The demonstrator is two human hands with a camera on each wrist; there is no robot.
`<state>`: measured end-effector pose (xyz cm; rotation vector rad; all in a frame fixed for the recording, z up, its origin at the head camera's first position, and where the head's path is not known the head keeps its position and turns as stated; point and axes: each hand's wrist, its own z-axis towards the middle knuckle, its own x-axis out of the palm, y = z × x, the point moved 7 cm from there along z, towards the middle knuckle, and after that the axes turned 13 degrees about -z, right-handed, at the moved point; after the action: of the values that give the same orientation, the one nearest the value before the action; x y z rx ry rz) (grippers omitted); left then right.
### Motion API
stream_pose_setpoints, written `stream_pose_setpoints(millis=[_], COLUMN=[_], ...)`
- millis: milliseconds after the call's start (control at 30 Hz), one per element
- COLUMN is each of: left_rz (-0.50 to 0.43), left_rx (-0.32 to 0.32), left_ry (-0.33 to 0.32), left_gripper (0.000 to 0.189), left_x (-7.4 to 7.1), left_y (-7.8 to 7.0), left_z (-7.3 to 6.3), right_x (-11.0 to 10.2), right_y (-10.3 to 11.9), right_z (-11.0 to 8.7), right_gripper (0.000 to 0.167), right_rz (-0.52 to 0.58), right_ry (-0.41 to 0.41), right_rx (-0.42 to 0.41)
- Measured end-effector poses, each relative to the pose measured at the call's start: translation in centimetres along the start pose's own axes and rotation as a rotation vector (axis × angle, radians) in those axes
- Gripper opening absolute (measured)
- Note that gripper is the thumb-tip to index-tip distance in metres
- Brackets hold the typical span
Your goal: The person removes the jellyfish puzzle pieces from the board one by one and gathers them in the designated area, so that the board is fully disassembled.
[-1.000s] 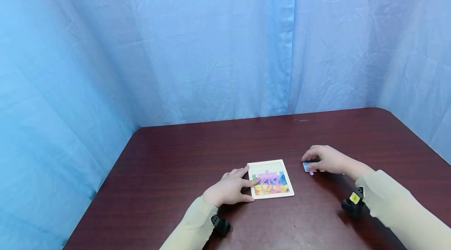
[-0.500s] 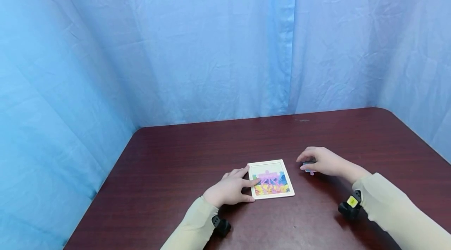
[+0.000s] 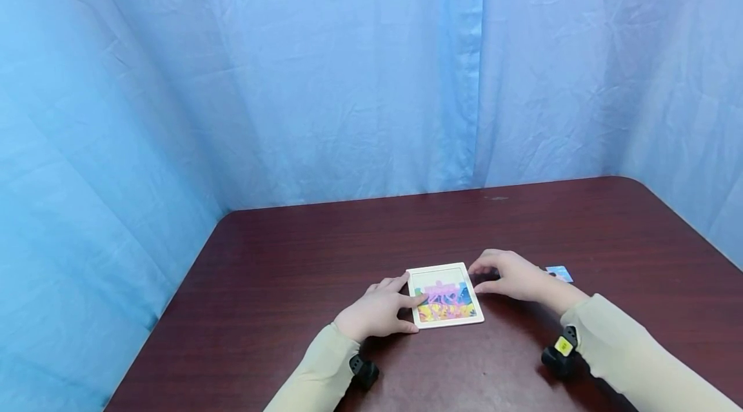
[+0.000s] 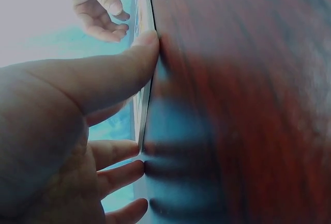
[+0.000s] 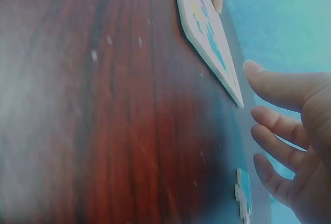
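Observation:
A pale-rimmed jigsaw puzzle tray (image 3: 481,319) lies flat, its lower part filled with a pink, blue and yellow picture and its upper part bare. My left hand (image 3: 380,310) rests on its left side, index finger on the picture, thumb at the front corner. In the left wrist view the thumb (image 4: 146,40) touches the tray's edge. At the right rim hovers my right hand (image 3: 505,275), fingers loosely curved and thumb apart. The right wrist view shows nothing between these fingers (image 5: 279,144). A puzzle piece (image 5: 242,195) lies on the table below them.
Another blue puzzle piece (image 3: 560,273) lies beyond my right wrist, partly covered by it. The dark red wooden table (image 3: 302,257) ends at blue curtains (image 3: 348,77) behind and on both sides. Each wrist wears a black camera (image 3: 364,372).
My right hand has moved left from above the loose pieces to the tray's right rim. The blue piece by the right wrist has come into sight. The left hand stays put.

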<state>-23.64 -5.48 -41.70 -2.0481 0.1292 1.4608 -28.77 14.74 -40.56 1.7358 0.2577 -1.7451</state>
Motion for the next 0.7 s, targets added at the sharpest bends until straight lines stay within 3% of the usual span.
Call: stream_pose_setpoints(millis=[467,700], left_rz=[0.028,0.029], left_rx=[0.003,0.006], left_ry=[0.010,0.012], left_gripper=[0.057,0.057], left_x=[0.0,0.1], left_y=[-0.1,-0.1], left_z=[0.1,0.1], right_x=[1.2,1.4], right_y=[2.0,2.3], right_z=[0.7,0.9], right_gripper=[0.026,0.028], right_rz=[-0.122,-0.119], right_ry=[-0.028,-0.021], right_rx=[-0.073,-0.081])
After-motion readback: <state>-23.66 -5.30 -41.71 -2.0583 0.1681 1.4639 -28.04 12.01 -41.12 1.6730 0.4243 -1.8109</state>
